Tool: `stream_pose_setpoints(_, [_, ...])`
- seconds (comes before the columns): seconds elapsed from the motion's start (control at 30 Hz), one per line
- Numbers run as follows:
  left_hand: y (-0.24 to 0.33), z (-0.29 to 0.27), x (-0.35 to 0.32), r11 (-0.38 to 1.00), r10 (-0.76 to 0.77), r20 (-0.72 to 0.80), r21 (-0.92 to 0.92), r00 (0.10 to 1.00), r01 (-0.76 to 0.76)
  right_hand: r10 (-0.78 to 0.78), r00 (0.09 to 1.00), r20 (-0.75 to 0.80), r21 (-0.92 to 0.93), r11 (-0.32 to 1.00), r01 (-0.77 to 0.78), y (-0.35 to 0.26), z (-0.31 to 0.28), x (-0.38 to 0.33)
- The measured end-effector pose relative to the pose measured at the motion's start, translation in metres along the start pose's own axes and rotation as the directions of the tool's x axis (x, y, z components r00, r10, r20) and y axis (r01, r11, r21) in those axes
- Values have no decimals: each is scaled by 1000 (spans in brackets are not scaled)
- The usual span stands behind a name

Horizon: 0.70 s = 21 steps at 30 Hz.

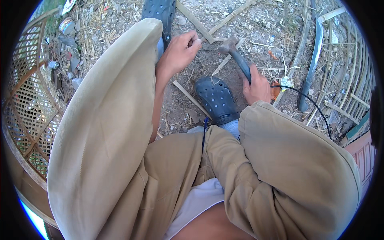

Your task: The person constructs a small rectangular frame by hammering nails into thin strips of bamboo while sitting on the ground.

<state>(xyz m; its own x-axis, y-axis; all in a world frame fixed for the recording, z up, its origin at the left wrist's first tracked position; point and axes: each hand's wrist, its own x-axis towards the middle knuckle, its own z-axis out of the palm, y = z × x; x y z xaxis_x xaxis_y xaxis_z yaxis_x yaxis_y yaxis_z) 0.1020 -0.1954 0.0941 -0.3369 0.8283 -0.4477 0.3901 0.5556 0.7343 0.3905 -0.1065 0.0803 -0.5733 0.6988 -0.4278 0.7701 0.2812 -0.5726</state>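
My right hand [257, 86] is wrapped round the dark handle of a hammer [241, 66]. The hammer's rusty head [228, 46] points away to the left, over a thin pale wooden strip [229, 57]. To the left, my left hand [180, 53] is closed, its fingers curled together; whatever it may hold is hidden. Just beyond that hand, two wooden slats [196, 22] meet at an angle on the dirt. Another short wooden strip [189, 99] lies between my feet, beside the dark clog [217, 98] on my right foot.
A woven basket [25, 82] stands at the left edge. On the right lie a long-bladed machete [316, 52] and a frame of curved slats [352, 76]. A black cord [306, 96] curves past my right knee. Litter, chips and a small tub [67, 26] dot the ground.
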Motion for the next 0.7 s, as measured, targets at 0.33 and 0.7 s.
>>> stream_pose_setpoints(0.33, [-58,38,-100,922,-195,15,-339,981,188,-275,904,-328,-54,960,273,14,-53,64])
stream_pose_setpoints(0.7, [-70,21,-107,902,-242,-19,-373,970,218,-405,891,-203,-246,902,354,16,-57,122])
